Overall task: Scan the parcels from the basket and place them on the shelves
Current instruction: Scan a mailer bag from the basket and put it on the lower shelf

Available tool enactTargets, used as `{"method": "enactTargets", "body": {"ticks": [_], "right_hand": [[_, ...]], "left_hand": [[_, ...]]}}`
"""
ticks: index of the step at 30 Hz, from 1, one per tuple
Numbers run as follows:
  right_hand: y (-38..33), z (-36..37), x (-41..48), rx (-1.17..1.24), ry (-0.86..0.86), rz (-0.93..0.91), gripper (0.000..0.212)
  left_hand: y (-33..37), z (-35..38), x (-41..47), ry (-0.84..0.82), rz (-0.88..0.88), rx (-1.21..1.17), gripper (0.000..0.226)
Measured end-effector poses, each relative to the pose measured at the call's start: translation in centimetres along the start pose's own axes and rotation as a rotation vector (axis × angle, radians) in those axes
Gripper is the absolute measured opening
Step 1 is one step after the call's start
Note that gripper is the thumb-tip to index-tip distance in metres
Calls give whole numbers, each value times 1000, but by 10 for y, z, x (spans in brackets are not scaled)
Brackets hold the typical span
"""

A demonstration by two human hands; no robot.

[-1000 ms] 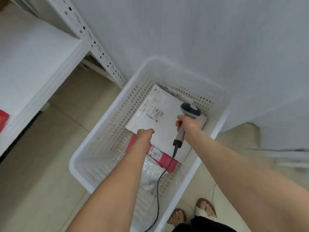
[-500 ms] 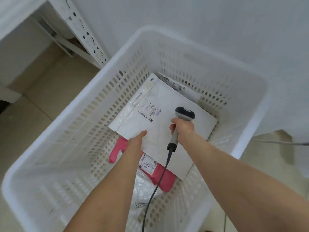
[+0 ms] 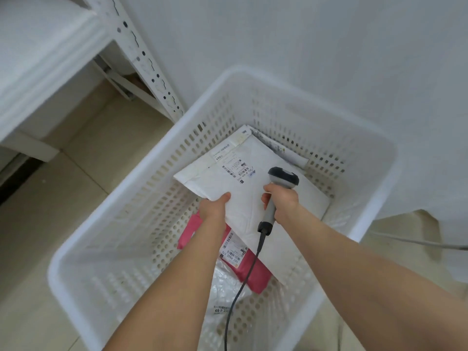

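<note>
- White parcel (image 3: 243, 211) lies tilted inside the basket (image 3: 374, 158), label up, on top of the other parcels.
- Left grip (image 3: 214, 206) pinches its near-left edge, thumb on top.
- Right grip (image 3: 281, 201) is curled round the scanner (image 3: 283, 177) handle; the scanner head hovers over the parcel, just beside the label.
- Cable (image 3: 238, 295) trails from the handle down across the basket.
- Pink parcel (image 3: 253, 272) lies beneath the white one, with a clear bag (image 3: 222, 282) under it.
- Shelf (image 3: 38, 59) stands to the left, its slotted post (image 3: 149, 69) near the basket's far-left corner.

Four parcels (image 3: 215, 178), one basket (image 3: 379, 148), one scanner (image 3: 282, 177)
</note>
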State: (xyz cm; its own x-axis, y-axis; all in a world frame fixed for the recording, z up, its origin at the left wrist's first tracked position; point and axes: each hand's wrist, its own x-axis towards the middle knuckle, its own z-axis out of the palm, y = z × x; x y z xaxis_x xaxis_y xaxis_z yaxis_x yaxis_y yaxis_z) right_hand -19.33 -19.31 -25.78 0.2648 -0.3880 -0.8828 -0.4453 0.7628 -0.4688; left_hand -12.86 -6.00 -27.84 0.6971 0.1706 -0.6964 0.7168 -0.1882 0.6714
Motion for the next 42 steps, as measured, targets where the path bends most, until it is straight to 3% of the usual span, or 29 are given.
{"method": "enactTargets", "body": {"ticks": [7,17,20,25,42], "right_hand": [[-59,16,-119,-1,-40,-49,14],[-159,49,-337,-16,-147,-145,17],[-184,60,-406,-88,-175,-198,12],[-219,69,-504,-205,-231,-270,22],[-289,12,-700,-211,-523,-473,16]], "left_hand": [[90,-41,-95,-39,40,80,19],[271,-150,-252,-43,177,74,24],[323,-187,-299,-30,224,67,32],[393,-242,-374,-33,344,38,28],[506,-345,-551,-63,596,7,27]]}}
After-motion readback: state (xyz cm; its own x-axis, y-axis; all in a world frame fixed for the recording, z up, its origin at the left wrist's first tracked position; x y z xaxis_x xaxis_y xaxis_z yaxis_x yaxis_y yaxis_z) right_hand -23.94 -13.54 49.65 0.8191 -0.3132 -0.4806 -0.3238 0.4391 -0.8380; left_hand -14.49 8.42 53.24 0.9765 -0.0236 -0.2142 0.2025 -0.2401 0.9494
